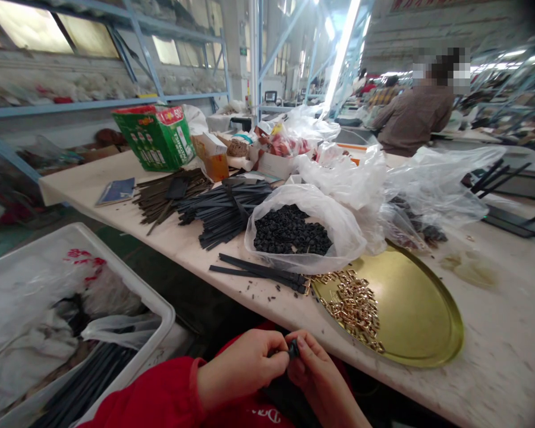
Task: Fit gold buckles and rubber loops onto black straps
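Note:
In front of my body, close to the table's near edge, both hands meet at a small black strap piece (293, 349). My left hand (245, 362) is closed, its thumb and forefinger pinching the piece from one side. The fingers of my right hand (314, 365) press on it from the other side and partly cover it. Beyond them, a gold round tray (421, 303) carries a heap of small gold buckles (354, 303). A few black straps (258, 272) lie left of the tray, their ends at the buckles.
An open plastic bag (350, 235) holds many small black pieces (289, 229). Behind it lie black strips (225, 208), brown strips (163, 196), a green box (154, 139) and clear bags (348, 172). A white bin (163, 309) stands at left. A person (417, 116) sits at back right.

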Action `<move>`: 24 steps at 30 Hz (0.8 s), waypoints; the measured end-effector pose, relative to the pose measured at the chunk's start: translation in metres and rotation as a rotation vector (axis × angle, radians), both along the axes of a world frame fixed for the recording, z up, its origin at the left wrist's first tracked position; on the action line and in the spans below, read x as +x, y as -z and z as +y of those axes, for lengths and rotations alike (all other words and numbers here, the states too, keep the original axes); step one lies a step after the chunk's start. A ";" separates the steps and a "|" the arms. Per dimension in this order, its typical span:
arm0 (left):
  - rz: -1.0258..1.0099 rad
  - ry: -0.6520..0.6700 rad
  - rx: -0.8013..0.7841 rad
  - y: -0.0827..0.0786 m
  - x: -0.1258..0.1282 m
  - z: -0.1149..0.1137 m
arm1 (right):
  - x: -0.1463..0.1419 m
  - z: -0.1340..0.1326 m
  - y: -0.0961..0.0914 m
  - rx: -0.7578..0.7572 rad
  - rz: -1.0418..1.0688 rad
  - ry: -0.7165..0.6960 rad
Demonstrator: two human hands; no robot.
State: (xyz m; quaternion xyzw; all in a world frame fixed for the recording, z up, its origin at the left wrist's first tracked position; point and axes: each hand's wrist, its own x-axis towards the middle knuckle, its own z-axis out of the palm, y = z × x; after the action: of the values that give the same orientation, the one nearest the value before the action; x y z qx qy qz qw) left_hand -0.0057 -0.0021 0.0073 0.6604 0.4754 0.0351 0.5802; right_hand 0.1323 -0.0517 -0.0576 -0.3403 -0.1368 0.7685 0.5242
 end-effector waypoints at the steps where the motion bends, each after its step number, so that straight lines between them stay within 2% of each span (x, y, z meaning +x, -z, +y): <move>1: -0.008 -0.011 -0.012 0.001 0.000 0.000 | -0.001 0.000 0.000 -0.009 0.025 0.015; 4: -0.012 -0.046 0.012 0.003 0.000 -0.001 | -0.005 -0.002 0.000 -0.015 0.033 0.058; 9: -0.026 -0.079 0.138 0.006 0.006 -0.007 | -0.009 -0.005 0.005 0.020 -0.064 0.109; 15: -0.070 -0.134 0.220 0.011 0.012 -0.009 | -0.014 -0.003 0.006 0.019 0.036 0.171; 17: -0.062 -0.120 0.212 0.008 0.012 -0.007 | -0.012 -0.001 0.005 0.039 0.047 0.185; 21: -0.128 -0.033 0.075 0.000 0.007 -0.004 | -0.005 0.001 0.003 0.043 0.035 0.199; 24: -0.209 -0.064 0.083 -0.002 0.007 -0.004 | -0.008 0.001 0.001 -0.011 0.085 0.215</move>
State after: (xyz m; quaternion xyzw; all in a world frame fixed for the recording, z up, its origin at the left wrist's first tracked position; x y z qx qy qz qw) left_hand 0.0014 -0.0061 0.0089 0.6612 0.4313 0.1421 0.5971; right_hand 0.1247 -0.0506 -0.0585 -0.3231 -0.0729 0.7222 0.6073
